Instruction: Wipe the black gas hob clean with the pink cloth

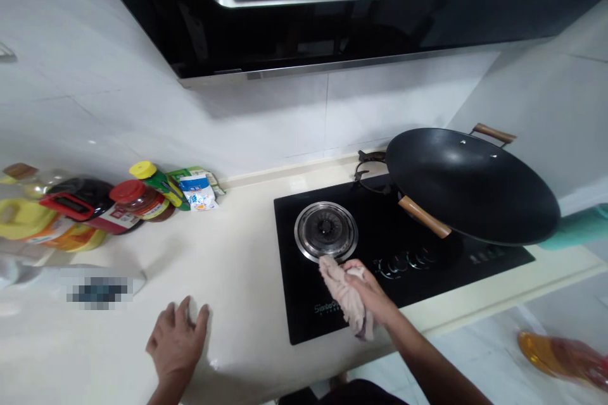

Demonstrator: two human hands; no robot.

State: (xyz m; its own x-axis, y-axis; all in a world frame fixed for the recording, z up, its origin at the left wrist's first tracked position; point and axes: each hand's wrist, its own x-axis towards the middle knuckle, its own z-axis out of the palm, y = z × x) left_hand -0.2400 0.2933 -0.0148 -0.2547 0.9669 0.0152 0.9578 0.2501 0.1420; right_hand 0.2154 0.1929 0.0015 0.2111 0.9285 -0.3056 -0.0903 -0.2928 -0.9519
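Note:
My right hand [368, 285] is closed around a crumpled pale pink cloth [346, 294] over the front left part of the black glass gas stove [304, 291]. One end of the cloth reaches the front rim of the left burner [326, 231], a steel ring with a dark centre. My left hand [178, 336] rests on the cream countertop [242, 278] left of the stove, fingers spread and holding nothing. A large black wok [470, 186] with wooden handles sits tilted over the right burner. Stove knobs [399, 264] lie to the right of my right hand.
Along the wall at left stand a red-lidded jar [142, 199], a dark bottle [92, 202], a yellow jug [52, 228] and a blue-white packet [198, 192]. A black range hood [332, 19] hangs overhead. An amber bottle [560, 354] is at lower right.

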